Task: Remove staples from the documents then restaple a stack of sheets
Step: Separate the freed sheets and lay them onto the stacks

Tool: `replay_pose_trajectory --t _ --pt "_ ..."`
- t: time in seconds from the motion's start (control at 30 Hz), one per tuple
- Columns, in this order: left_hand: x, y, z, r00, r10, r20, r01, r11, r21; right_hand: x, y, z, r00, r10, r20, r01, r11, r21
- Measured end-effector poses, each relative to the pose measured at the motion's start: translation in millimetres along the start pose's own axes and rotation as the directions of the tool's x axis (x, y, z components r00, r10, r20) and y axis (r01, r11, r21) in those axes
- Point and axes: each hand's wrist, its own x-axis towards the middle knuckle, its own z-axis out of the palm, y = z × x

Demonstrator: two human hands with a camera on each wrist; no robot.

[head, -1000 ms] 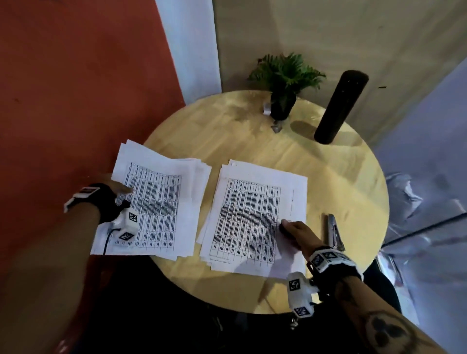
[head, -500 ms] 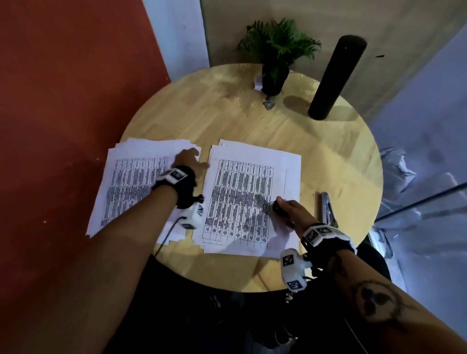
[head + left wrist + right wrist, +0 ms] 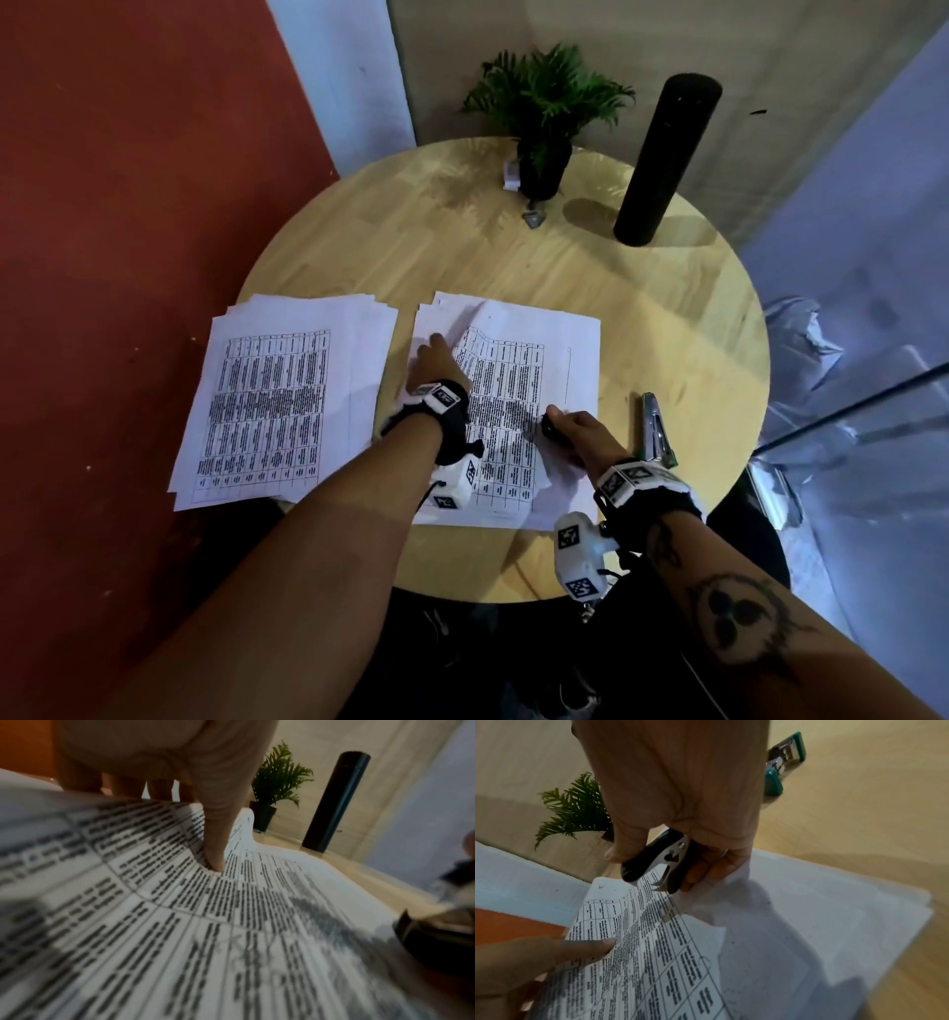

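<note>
Two stacks of printed sheets lie on the round wooden table point(image 3: 667, 329). On the right stack point(image 3: 570, 354), my left hand point(image 3: 436, 343) pinches the top sheet point(image 3: 231, 923) near its far left corner, thumb point(image 3: 214, 843) on top and fingers underneath, so the corner curls up. My right hand point(image 3: 557, 422) rests on the same stack's right side and grips a black staple remover point(image 3: 654, 862), its metal claws pointing down at the paper. A teal and metal stapler point(image 3: 656, 431) lies just right of that hand. The left stack point(image 3: 267, 406) lies untouched.
A small potted plant point(image 3: 544, 118) and a tall black cylinder point(image 3: 662, 164) stand at the table's far edge. A small metal bit point(image 3: 534, 218) lies in front of the pot. The left stack overhangs the table's left edge beside a red wall.
My left hand has moved from the left stack across to the right stack and lifted the top sheet's corner. The right hand has stayed put with the staple remover.
</note>
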Motion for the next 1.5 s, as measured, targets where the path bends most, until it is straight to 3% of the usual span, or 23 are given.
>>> replay_pose_trajectory --t 0.07,0.13,0.17,0.23,0.37,0.5,0.63,0.77,0.9,1.13,1.33,1.5 --pt "2.0 -6.3 -9.1 0.982 -0.137 0.129 0.167 0.952 -0.257 -2.0 -1.1 1.1 1.000 -0.012 -0.003 0.012 1.000 0.005" --pt "2.5 -20.7 -16.5 0.921 -0.196 0.338 0.352 0.790 -0.502 -4.9 -3.2 0.9 1.000 -0.022 -0.001 0.022 1.000 0.022" --pt "1.1 -26.9 -20.3 0.894 -0.172 0.413 0.392 0.746 -0.538 -5.3 -2.9 0.9 1.000 -0.026 0.000 0.026 0.999 0.025" --pt "4.8 -36.9 -26.6 0.896 -0.118 0.428 0.361 0.755 -0.548 -4.5 -0.8 0.9 0.999 -0.031 -0.007 0.031 0.999 0.018" --pt "13.3 -31.6 -36.3 0.967 -0.133 0.218 0.229 0.829 -0.509 -0.8 5.6 -1.0 0.997 -0.064 -0.032 0.063 0.997 -0.045" --pt "21.6 -31.7 -33.3 0.942 -0.117 0.315 0.244 0.882 -0.403 -3.1 5.3 -2.2 0.996 -0.076 -0.036 0.075 0.997 -0.036" --pt "16.5 -34.7 -35.9 0.960 -0.063 0.273 0.210 0.807 -0.553 -4.0 4.5 -2.6 0.997 -0.064 -0.032 0.062 0.997 -0.045" --pt "0.2 -41.5 -38.9 0.993 0.090 0.079 -0.023 0.795 -0.606 -12.5 -4.1 -5.2 0.991 -0.085 -0.107 0.083 0.996 -0.023" --pt "-13.4 -48.5 -46.5 0.989 0.133 -0.058 -0.132 0.663 -0.737 -35.9 -34.7 -18.6 0.971 -0.175 -0.162 0.196 0.973 0.120" --pt "-35.0 -40.9 -78.4 0.969 0.153 -0.196 -0.243 0.416 -0.876 -76.1 -121.8 -41.6 0.916 -0.390 -0.096 0.399 0.912 0.096" --pt "-53.1 -39.9 -119.7 0.920 0.290 -0.262 -0.356 0.342 -0.870 -105.7 -185.9 -41.4 0.862 -0.501 0.075 0.494 0.864 0.096" --pt "-70.6 -42.5 -155.4 0.880 0.375 -0.291 -0.415 0.308 -0.856 -130.9 -209.4 -32.4 0.818 -0.540 0.196 0.537 0.840 0.077"
